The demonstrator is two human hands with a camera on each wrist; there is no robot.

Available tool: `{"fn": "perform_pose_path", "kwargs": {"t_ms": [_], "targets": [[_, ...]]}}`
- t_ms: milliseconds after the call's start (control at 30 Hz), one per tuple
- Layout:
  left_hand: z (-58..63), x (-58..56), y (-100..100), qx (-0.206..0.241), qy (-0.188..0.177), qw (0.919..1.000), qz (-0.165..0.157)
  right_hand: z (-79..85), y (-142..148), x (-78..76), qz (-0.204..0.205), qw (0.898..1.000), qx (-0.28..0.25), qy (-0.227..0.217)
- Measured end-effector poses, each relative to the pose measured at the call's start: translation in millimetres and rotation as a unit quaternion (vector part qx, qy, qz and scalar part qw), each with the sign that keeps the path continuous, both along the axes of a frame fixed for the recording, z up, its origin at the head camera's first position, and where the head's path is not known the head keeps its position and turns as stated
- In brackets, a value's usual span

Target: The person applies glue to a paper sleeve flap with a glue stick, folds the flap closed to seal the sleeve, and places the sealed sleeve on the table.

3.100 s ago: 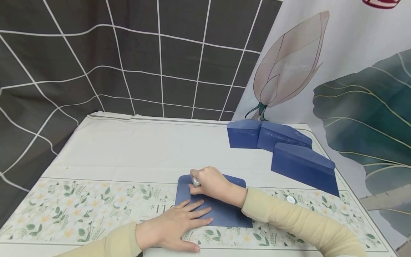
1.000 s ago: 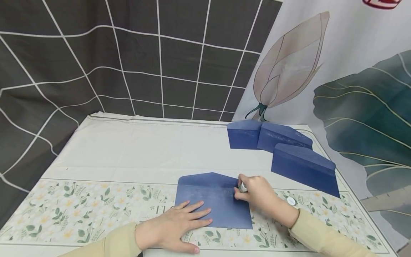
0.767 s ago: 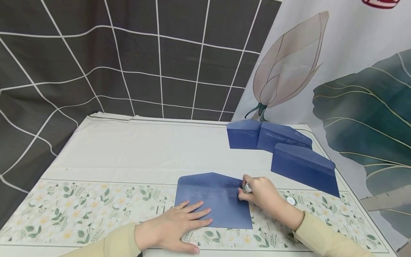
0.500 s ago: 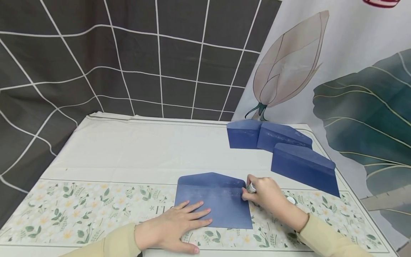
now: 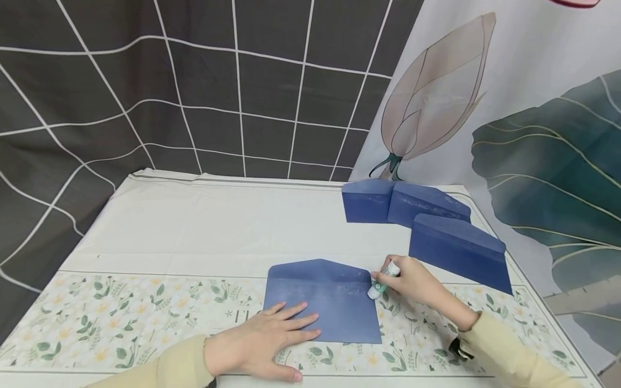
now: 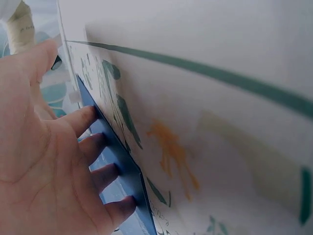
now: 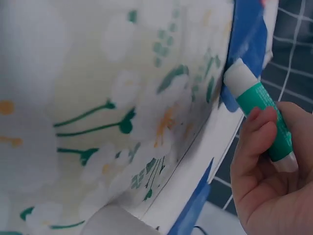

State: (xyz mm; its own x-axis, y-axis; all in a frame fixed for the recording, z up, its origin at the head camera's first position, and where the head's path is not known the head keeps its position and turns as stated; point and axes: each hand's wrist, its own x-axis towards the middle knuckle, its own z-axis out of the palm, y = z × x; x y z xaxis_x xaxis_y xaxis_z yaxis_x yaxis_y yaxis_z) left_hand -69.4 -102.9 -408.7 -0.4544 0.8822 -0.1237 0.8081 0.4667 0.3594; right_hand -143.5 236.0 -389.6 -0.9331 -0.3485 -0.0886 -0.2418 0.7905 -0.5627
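Observation:
A blue envelope (image 5: 339,318) lies on the floral cloth with its flap spread away from the person. My left hand (image 5: 264,345) rests palm down with fingers spread, its fingertips on the envelope's lower left part. In the left wrist view, the fingers (image 6: 105,176) reach over the envelope's edge (image 6: 129,171). Just off the envelope's upper right edge, my right hand (image 5: 412,280) pinches a green and white glue stick (image 5: 377,291) between thumb and fingers. The stick leans, its lower end close to that edge. In the right wrist view, the glue stick (image 7: 259,100) shows white ends and a green middle.
Three more blue envelopes lie at the back right: one at the left (image 5: 367,208), one in the middle (image 5: 427,205) and one nearer (image 5: 458,256). Whitish streaks mark the middle one. A dark gridded curtain (image 5: 194,81) hangs behind the table.
My right hand has moved rightward from the envelope's flap fold to past its edge, and the glue stick has tilted. A white disc on the cloth is now behind the right forearm. The left hand stays put.

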Motion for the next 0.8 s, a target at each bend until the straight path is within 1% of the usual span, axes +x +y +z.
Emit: {"fn": "perform_pose_path", "kwargs": {"t_ms": [67, 133, 167, 267, 333, 467, 567, 633, 700, 800], "targets": [[1.0, 0.5, 0.5, 0.002, -0.005, 1.0000, 0.004, 1.3, 3.3, -6.3, -0.013, 1.000, -0.001, -0.024], [1.8, 1.1, 1.0, 0.003, -0.007, 1.0000, 0.007, 1.7, 4.8, -12.3, -0.029, 0.999, 0.001, -0.026], [2.0, 1.3, 1.1, 0.002, -0.004, 1.0000, 0.008, 2.1, 4.2, -14.8, -0.033, 0.999, 0.003, -0.019], [2.8, 1.5, 1.0, -0.002, 0.005, 0.9999, 0.009, 5.1, -5.0, -20.0, -0.034, 0.999, 0.003, 0.021], [3.3, 1.6, 0.9, -0.006, 0.010, 0.9999, 0.009, 8.2, -17.7, -21.6, -0.021, 0.999, -0.003, 0.049], [3.7, 1.5, 1.4, -0.011, 0.018, 0.9997, 0.012, 14.0, -54.7, -23.3, 0.025, 0.995, -0.024, 0.096], [3.6, 2.2, 1.9, -0.011, 0.017, 0.9997, 0.015, 15.7, -85.7, -24.9, 0.070, 0.988, -0.025, 0.132], [3.3, 2.6, 2.3, -0.010, 0.012, 0.9997, 0.016, 15.8, -105.0, -26.5, 0.108, 0.981, -0.016, 0.162], [3.0, 2.5, 2.4, -0.009, 0.004, 0.9998, 0.017, 15.6, -122.8, -28.4, 0.144, 0.971, -0.004, 0.192], [2.5, 2.1, 2.3, -0.009, -0.005, 0.9998, 0.016, 14.5, -144.9, -30.9, 0.186, 0.956, 0.015, 0.226]]}}
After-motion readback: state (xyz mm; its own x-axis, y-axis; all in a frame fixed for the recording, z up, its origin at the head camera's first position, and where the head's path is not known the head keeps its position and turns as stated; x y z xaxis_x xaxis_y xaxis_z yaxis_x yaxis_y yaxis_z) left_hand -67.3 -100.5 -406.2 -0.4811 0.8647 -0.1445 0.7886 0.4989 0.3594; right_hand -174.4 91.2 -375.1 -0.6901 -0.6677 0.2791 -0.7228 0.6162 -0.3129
